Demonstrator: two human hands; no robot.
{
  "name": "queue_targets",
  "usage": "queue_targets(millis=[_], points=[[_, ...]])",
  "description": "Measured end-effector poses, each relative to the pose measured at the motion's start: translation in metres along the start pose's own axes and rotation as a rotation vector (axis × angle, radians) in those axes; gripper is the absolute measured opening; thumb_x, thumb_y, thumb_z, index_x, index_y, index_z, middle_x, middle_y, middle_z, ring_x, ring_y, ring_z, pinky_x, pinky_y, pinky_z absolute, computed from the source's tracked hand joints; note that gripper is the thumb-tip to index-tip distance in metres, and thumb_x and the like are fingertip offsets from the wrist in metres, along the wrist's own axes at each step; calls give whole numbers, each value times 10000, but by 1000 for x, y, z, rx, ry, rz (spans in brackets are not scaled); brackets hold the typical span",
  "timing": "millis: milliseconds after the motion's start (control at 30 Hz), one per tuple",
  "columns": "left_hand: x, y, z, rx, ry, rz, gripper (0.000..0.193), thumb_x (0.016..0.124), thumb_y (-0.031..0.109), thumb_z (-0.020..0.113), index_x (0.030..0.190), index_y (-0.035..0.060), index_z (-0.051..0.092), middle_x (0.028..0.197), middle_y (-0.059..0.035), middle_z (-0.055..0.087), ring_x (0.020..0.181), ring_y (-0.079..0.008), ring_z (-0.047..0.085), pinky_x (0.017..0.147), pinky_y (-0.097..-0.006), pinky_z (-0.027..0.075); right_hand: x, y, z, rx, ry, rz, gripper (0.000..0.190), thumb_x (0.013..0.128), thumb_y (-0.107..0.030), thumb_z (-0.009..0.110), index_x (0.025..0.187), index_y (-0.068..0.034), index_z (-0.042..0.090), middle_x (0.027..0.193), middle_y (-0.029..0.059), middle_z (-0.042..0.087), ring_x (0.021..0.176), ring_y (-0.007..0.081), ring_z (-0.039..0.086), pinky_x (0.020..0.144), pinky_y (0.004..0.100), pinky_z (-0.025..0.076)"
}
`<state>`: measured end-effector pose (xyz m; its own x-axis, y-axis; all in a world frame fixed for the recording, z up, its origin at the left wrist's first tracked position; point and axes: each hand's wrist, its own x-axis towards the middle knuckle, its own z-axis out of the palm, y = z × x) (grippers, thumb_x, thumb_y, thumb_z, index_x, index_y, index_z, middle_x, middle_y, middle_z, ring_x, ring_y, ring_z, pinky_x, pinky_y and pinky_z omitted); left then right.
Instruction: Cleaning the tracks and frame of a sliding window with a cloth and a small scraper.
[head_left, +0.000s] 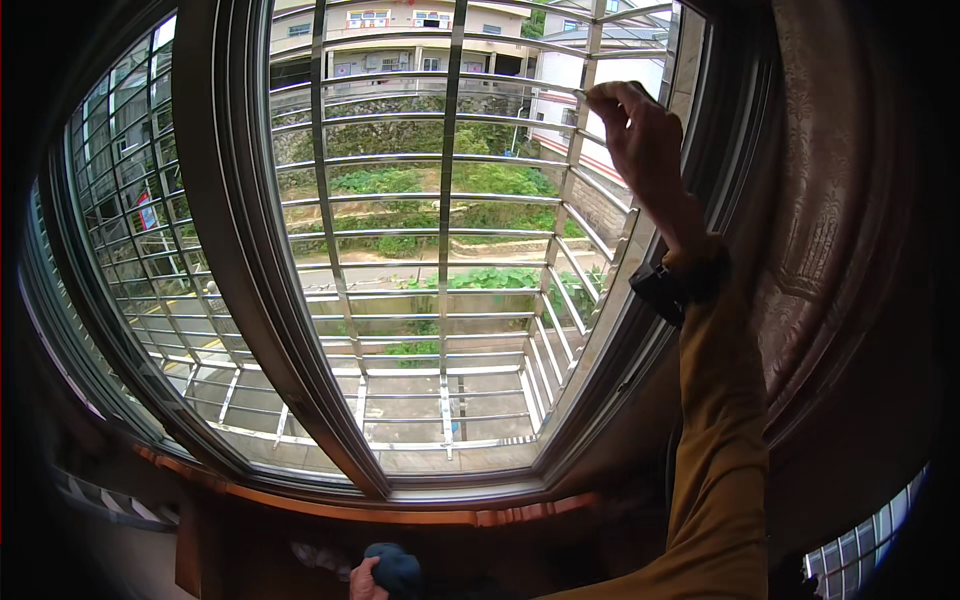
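Observation:
My right hand (637, 131) is raised at the upper right of the window opening, in front of the steel security bars (510, 160). Its fingertips are pinched together near an upright bar; a small thing may be between them, but I cannot tell what. A dark wristwatch (664, 294) and a brown sleeve (720, 420) cover that arm. At the bottom, my left hand (366, 579), only partly in view, grips a bunched dark blue cloth (395, 570).
Dark sliding window frames (247, 247) stand at left. An orange-brown wooden sill edge (337, 512) runs below the window. A patterned curtain (814, 187) hangs at right. Outside are a road, plants and buildings.

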<state>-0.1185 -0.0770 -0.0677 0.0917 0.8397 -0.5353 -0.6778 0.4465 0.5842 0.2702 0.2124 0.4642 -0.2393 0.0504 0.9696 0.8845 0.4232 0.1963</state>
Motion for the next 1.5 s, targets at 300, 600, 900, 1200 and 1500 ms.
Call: queue_targets(millis=[300, 600, 900, 1200, 1500], points=[[-19, 9, 67, 52, -57, 8, 324, 913, 89, 403, 1144, -72, 562, 1038, -201, 650, 967, -327, 648, 887, -440, 542, 104, 77, -34, -5, -29, -74, 178, 900, -202, 629, 909, -32, 680, 855, 143, 700, 780, 290, 680, 698, 387, 527], [10, -21, 33, -2, -112, -5, 364, 873, 48, 409, 1157, -123, 560, 1149, -240, 627, 1075, -338, 613, 990, -427, 486, 74, 85, -16, -67, -43, -95, 253, 925, -290, 656, 1010, -57, 700, 912, 94, 730, 849, 231, 718, 739, 331, 565], [1, -24, 51, 69, -13, 25, 265, 898, 81, 425, 1033, -51, 610, 1006, -168, 667, 956, -286, 650, 900, -403, 530, -28, 47, -2, 151, -102, -147, 92, 886, -121, 666, 909, -37, 639, 833, 125, 666, 734, 300, 676, 652, 387, 540], [1, -22, 66, 59, -81, 1, 350, 904, 84, 404, 1159, -72, 585, 1132, -192, 653, 1031, -312, 641, 942, -405, 521, -201, -6, 1, 216, -548, -361, 80, 802, -6, 625, 882, 1, 628, 835, 103, 622, 790, 232, 661, 675, 335, 558], [4, -35, 56, 79, -73, -2, 344, 883, 67, 400, 1139, -73, 583, 1060, -187, 652, 969, -325, 646, 900, -426, 536, 41, 91, -31, 38, 59, -177, 123, 904, -155, 647, 970, -56, 672, 876, 103, 707, 760, 284, 697, 673, 370, 553]])
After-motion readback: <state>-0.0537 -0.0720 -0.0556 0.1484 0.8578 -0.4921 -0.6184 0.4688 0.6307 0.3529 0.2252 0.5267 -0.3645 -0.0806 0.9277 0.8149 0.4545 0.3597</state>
